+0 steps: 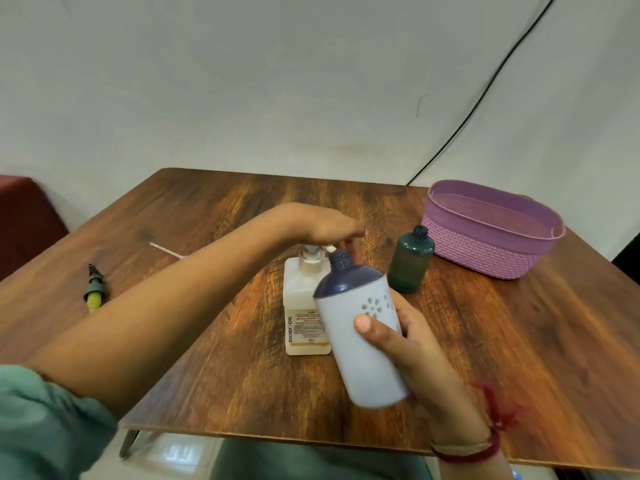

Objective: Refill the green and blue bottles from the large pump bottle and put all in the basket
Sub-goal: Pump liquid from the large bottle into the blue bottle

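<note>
On the pump bottle (300,299), just behind the blue bottle (349,362) gripped by the right hand (422,348), a label (302,329) reads "BIOCHEK CHG" vertically; smaller print illegible

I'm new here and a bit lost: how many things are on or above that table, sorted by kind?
Bottles: 3 (pump bottle, blue bottle, green bottle)
Basket: 1
Spray cap: 1
White tube, partly behind the arm: 1
Total: 6
</note>
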A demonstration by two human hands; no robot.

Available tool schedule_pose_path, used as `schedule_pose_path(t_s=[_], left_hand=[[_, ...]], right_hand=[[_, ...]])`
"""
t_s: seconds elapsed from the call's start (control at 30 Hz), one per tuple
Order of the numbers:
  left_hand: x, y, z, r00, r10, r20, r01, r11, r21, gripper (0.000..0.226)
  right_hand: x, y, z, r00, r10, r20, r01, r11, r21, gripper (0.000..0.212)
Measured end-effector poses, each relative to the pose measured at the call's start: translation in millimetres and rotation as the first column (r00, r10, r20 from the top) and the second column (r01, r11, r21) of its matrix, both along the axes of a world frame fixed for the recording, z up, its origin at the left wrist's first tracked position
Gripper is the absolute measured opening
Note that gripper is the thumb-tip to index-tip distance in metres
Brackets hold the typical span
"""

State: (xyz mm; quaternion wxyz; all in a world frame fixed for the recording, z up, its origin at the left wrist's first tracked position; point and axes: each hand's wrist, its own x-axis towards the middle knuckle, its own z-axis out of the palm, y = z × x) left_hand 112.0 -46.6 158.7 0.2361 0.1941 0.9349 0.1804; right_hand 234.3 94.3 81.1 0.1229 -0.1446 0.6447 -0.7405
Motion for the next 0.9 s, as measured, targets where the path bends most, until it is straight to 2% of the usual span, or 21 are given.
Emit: schedule_pose_path(t_s=[0.3,0.47,0.57,0.67,0.8,0.9], left_hand=[[-1,-1,7,0.999,0.040,-0.003,-0.040,0.998,0.043,0.057],[0,1,3,1.000,0.005,0.019,-0.004,0.998,-0.056,0.053],[-1,0,9,0.999,-0.014,0.047,0.014,1.000,-0.001,0.057],[-1,-2,6,0.999,0.039,-0.010,-0.038,0.993,0.110,0.052],[1,-1,0,0.999,0.041,-0.003,-0.041,0.999,0.023,0.048],[6,0,9,0.996,0.063,-0.056,-0.059,0.996,0.061,0.050]], right_hand=[[-2,-5,-3,1.000,0.010,-0.008,-0.010,1.000,-0.003,0.055],[-3,-6,-6,1.000,-0.011,-0.008,0.011,1.000,0.010,0.057],[-4,-2,-3,1.000,-0.020,-0.011,0.020,1.000,0.012,0.063],[-4,1,-3,1.000,-0.016,-0.012,0.016,1.000,0.001,0.063],[-3,-1,-7,1.000,-0.018,0.004,0.018,1.000,0.006,0.061],[-2,-2,-7,1.000,-0.021,-0.008,0.021,0.999,0.025,0.062]])
